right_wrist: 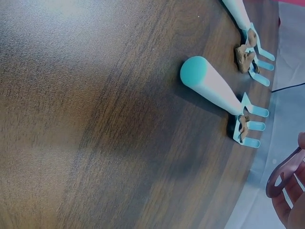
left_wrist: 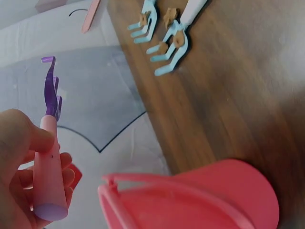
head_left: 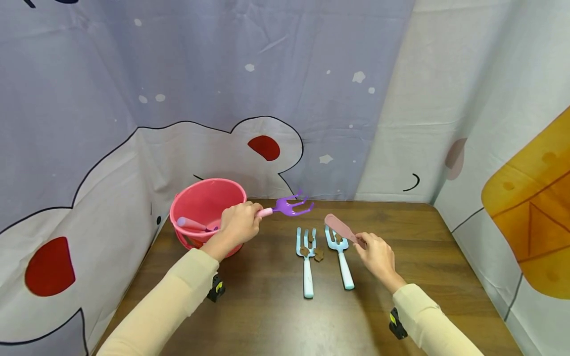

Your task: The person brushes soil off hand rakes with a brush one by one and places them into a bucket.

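My left hand (head_left: 240, 220) grips the pink handle (left_wrist: 46, 167) of a small hand rake with purple tines (head_left: 291, 206), raised beside the bucket with the tines to the right. Between thumb and fingers, my right hand (head_left: 377, 254) holds a dusky pink flat-bladed scraper (head_left: 339, 227). Its blade overlaps the right of two light-blue garden forks in the head view. That right fork (head_left: 345, 271) and the left fork (head_left: 308, 279) lie on the table with white handles toward me. Brown clumps (right_wrist: 245, 58) sit on their tines, one just beside the left fork.
A pink bucket (head_left: 213, 195) stands at the back left of the wooden table (head_left: 267, 311). Another tool with a pink handle (head_left: 190, 224) leans inside it. Behind the table hangs a printed cloth (head_left: 249, 94), which continues along both sides.
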Tool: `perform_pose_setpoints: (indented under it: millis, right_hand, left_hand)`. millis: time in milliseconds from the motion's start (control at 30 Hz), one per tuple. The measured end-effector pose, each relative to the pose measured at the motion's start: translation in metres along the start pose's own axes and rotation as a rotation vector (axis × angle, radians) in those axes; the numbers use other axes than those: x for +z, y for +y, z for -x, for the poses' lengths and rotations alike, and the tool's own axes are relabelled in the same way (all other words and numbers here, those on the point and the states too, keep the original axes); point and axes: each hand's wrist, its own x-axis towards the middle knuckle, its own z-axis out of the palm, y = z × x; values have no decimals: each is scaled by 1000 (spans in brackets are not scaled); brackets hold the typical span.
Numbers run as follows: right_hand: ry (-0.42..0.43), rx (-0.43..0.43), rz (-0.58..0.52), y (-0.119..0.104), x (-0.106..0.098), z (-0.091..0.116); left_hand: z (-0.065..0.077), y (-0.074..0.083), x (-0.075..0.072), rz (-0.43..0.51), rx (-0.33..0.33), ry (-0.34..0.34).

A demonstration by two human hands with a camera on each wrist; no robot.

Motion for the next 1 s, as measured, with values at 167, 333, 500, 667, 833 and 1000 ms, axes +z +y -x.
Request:
perform_pose_setpoints:
  millis: [167, 333, 500, 667, 833, 1000]
  right_hand:
    - [-6, -2, 2, 0, 0, 0]
    - [-10, -8, 0, 1, 0, 0]
    - [-12, -14, -2, 1, 1, 0]
    - [-7, -19, -4, 1, 1, 0]
    - [-6, -26, -7, 0, 0, 0]
    - [-2, -33, -2, 0, 1, -1]
  left_hand:
    - [-1, -12, -9, -25, -37, -14]
    - [0, -28, -18, -46, -69, 9]
    - [2, -46, -26, -50, -118, -1]
    - [4, -62, -34, -45, -157, -15]
    - [6, -74, -41, -57, -172, -21]
    - [8, -85, -45, -58, -186, -25]
